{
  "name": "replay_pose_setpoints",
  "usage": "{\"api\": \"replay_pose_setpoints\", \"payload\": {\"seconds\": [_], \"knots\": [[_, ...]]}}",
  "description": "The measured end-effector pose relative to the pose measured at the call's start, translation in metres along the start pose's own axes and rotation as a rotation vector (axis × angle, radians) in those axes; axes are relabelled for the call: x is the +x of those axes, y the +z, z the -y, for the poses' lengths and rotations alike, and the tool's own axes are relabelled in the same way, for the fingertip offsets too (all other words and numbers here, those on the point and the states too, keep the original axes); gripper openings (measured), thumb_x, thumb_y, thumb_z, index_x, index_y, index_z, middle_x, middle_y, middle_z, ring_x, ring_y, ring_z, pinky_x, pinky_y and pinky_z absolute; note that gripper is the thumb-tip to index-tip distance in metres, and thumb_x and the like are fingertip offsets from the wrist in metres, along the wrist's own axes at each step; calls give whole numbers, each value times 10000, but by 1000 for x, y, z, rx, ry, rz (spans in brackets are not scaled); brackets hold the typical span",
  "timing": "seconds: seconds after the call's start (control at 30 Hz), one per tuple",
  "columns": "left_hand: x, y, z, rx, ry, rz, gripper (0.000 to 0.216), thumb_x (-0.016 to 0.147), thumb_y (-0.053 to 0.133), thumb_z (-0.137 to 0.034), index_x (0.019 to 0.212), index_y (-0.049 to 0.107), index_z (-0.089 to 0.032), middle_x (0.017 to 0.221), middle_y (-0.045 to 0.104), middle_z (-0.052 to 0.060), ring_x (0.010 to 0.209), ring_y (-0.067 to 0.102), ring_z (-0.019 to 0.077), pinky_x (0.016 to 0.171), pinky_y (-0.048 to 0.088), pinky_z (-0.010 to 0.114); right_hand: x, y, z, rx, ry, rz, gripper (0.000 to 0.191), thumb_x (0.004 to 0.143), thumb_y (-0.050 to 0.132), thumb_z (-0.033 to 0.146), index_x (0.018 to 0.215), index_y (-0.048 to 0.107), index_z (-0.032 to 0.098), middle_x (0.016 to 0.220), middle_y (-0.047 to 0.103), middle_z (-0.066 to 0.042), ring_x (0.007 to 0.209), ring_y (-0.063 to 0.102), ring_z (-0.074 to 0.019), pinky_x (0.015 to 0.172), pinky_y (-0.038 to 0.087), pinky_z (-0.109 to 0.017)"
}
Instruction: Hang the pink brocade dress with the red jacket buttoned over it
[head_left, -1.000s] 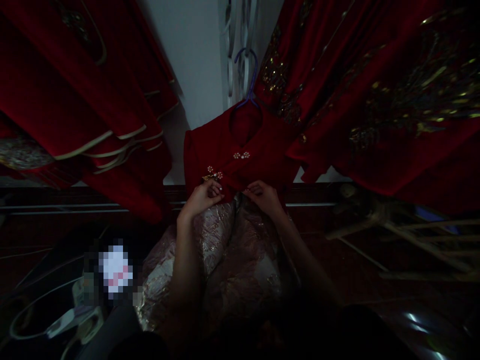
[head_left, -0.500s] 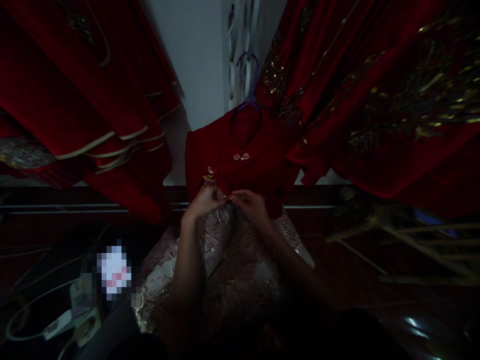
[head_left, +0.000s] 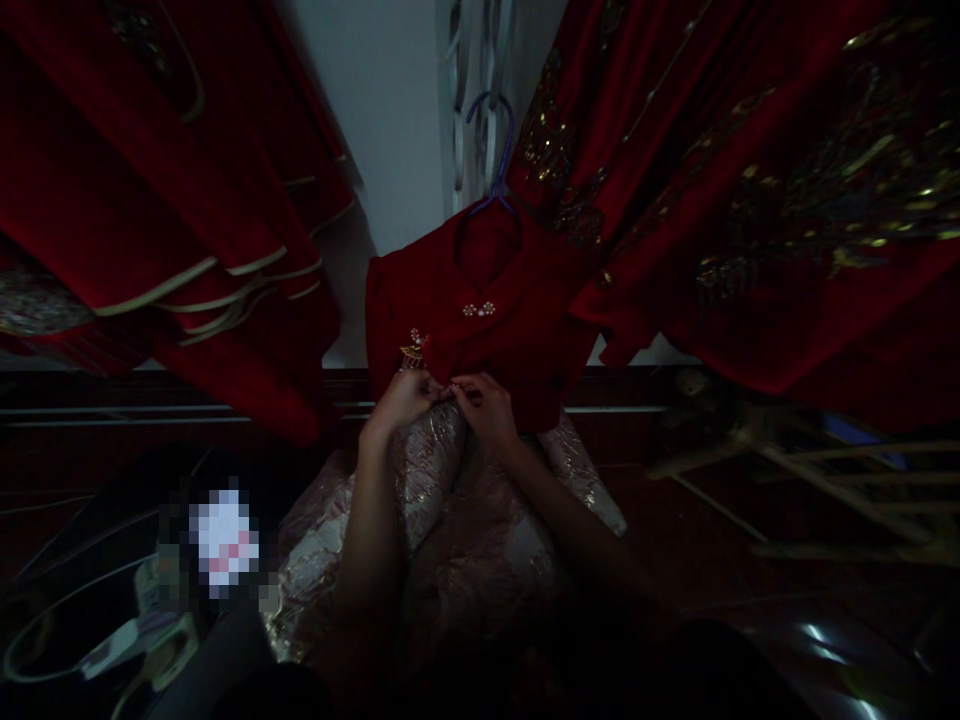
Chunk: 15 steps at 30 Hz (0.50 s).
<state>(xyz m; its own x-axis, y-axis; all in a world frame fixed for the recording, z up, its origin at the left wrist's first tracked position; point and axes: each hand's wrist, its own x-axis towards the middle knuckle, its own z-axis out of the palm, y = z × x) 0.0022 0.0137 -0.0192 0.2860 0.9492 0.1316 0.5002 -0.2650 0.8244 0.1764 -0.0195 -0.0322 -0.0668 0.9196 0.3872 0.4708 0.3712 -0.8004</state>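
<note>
As I read this view from afar, I list nearest first.
Pale sequinned fabric (head_left: 450,540): spread beneath the forearms.
Left hand (head_left: 405,400): fingers closed, pinching the front edge of the red jacket (head_left: 517,330) just under the gold ornament (head_left: 413,350).
Right hand (head_left: 486,408): closed likewise on that edge, fingertips touching the left's.
Step, as I judge: working the lower front closure, which calls for a fine two-handed pinch in poor light.
Jacket lie: on a purple hanger (head_left: 491,150), collar up, long axis vertical, front facing me.
</note>
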Motion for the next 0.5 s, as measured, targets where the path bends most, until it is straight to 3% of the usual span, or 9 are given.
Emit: {"api": "replay_pose_setpoints", "payload": {"seconds": [0.23, 0.4, 0.5], "knots": [[0, -2, 7, 66, 37, -55, 206, 727, 664, -371, 703, 673, -167, 703, 693, 44, 647, 620, 155, 598, 455, 248, 7, 2, -2, -15, -6, 7, 177, 861, 539, 219, 991, 655, 194, 951, 630, -49, 765, 633, -120, 720, 541, -247], [-1, -3, 15, 54, 45, 31, 256, 671, 711, -346, 836, 619, -173, 711, 627, 5, 622, 562, 134, 565, 423, 230, 8, -14, -11, 24, 8, 189, 256, 754, 642, 160, 1007, 624, 197, 972, 617, -28, 745, 606, -103, 707, 521, -238], [-2, -4, 12, 76, 42, -1, 319, 643, 739, -353, 857, 578, -179, 729, 602, -2, 627, 548, 133, 560, 406, 228, 2, -25, -12, 65, 21, 210, 322, 742, 663, 180, 1058, 610, 203, 1055, 597, -41, 761, 601, -95, 683, 515, -225]]}}
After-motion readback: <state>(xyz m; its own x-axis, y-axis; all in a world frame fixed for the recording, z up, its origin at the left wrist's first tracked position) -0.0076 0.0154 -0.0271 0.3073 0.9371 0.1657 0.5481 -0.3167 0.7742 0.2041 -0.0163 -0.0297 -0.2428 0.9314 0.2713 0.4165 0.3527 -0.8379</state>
